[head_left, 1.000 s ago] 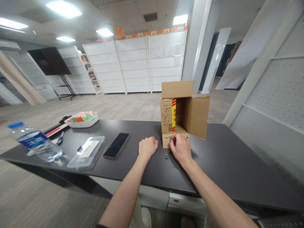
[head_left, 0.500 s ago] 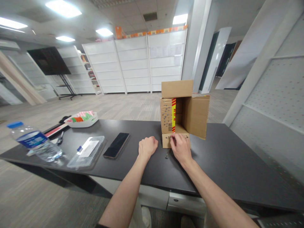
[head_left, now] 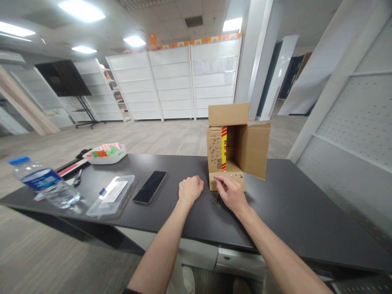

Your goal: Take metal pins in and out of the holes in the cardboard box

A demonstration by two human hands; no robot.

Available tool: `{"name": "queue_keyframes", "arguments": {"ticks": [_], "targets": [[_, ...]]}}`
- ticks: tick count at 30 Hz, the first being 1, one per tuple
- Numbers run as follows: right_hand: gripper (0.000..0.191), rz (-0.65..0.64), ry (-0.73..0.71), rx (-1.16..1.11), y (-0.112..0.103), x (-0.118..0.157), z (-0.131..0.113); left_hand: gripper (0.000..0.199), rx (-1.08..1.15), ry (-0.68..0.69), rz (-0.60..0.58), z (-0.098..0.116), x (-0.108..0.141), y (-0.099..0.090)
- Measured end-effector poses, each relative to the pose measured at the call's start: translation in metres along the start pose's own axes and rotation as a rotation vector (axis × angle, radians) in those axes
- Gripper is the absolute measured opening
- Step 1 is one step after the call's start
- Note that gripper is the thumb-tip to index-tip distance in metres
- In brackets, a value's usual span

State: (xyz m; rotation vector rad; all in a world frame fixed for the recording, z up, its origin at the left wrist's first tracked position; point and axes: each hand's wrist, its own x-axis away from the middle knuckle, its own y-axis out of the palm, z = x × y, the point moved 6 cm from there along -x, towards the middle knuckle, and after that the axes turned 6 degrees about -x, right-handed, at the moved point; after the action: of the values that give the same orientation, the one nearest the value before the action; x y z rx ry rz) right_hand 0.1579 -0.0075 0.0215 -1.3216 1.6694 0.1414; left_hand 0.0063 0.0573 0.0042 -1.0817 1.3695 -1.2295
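Note:
A cardboard box (head_left: 251,147) lies on its side on the dark table (head_left: 290,204), its flaps open towards me. Its lower flap (head_left: 237,181) rests on the table and carries a row of small dark dots. My right hand (head_left: 233,192) sits at that flap's left front edge, its fingertips pinched on a small thin pin (head_left: 218,178). A short dark rod (head_left: 216,198) lies on the table just left of this hand. My left hand (head_left: 190,189) rests on the table as a closed fist, left of the box, and holds nothing I can see.
A black phone (head_left: 150,186) lies left of my left hand, then a clear plastic lid (head_left: 112,195) and a water bottle (head_left: 44,182) on its side. A white tray (head_left: 105,153) of coloured items stands at the far left. White shelving lines the room behind.
My right hand has drawn back a little from the flap towards me, and the thin pin now shows at its fingertips. The left fist and the box have not moved.

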Motion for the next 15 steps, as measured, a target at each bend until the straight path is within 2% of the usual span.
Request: {"name": "queue_keyframes", "arguments": {"ticks": [5,15], "targets": [[0.021,-0.05,-0.025,0.042,0.0025,0.0019,-0.002,0.04,0.002,0.004,-0.008,-0.0002,0.0002,-0.0003],[0.021,-0.126,0.014,0.14,0.0059,0.0033,0.0001,0.041,0.012,-0.005,-0.03,-0.0006,0.0006,0.0017]]}}
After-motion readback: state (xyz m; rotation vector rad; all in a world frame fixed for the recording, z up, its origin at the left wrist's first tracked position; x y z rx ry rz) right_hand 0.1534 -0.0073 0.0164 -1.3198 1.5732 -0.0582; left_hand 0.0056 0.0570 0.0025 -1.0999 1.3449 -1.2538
